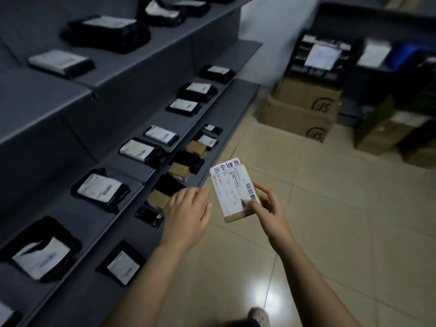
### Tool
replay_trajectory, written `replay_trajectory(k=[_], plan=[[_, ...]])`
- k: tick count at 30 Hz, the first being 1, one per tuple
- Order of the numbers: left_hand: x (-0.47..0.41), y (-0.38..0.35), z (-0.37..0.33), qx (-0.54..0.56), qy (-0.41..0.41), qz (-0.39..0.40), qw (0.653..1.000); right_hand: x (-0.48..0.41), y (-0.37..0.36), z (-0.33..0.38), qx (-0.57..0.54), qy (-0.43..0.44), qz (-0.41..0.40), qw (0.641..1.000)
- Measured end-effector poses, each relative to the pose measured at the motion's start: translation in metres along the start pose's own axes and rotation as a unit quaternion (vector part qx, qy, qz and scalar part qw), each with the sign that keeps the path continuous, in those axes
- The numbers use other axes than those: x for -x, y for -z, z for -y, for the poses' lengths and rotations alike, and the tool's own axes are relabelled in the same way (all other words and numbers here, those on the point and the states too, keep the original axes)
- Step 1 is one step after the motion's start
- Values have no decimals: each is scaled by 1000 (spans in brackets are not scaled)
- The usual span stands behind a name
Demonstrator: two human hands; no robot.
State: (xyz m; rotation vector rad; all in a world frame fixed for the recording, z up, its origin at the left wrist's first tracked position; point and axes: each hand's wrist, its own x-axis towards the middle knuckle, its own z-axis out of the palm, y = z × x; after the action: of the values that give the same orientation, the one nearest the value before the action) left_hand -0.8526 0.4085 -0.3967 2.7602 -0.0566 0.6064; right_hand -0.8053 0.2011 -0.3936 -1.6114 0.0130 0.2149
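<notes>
Tiled floor | grey shelves, black parcels | right hand grips box

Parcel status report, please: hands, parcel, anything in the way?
Right hand grips labelled parcel. Left hand open, empty, by bottom shelf. Brown boxes and black packets crowd that shelf.

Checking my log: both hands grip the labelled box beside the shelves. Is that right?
Not quite. Only the right hand grips the labelled box; the left hand is open and apart from it, next to the shelves. The head view shows this.
</notes>
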Motion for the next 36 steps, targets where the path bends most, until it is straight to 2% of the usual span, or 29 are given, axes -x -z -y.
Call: replay_trajectory(k=[4, 11, 17, 22, 27, 36], plan=[[-33, -13, -61, 25, -39, -15, 999, 4, 64, 19, -48, 15, -65, 997], [-85, -69, -156, 66, -17, 15, 998, -31, 168, 29, -73, 23, -109, 991], [-128, -120, -192, 69, -21, 68, 995, -69, 234, 18, -94, 2, -156, 983], [-189, -160, -210, 73, -47, 83, 993, -124, 271, 15, -99, -10, -183, 978], [-284, -207, -220, 97, -87, 72, 989, -210, 298, 24, -106, -5, -214, 971], [-541, -281, -226, 105, -164, 43, 980, -424, 349, 94, -86, 35, -271, 958]])
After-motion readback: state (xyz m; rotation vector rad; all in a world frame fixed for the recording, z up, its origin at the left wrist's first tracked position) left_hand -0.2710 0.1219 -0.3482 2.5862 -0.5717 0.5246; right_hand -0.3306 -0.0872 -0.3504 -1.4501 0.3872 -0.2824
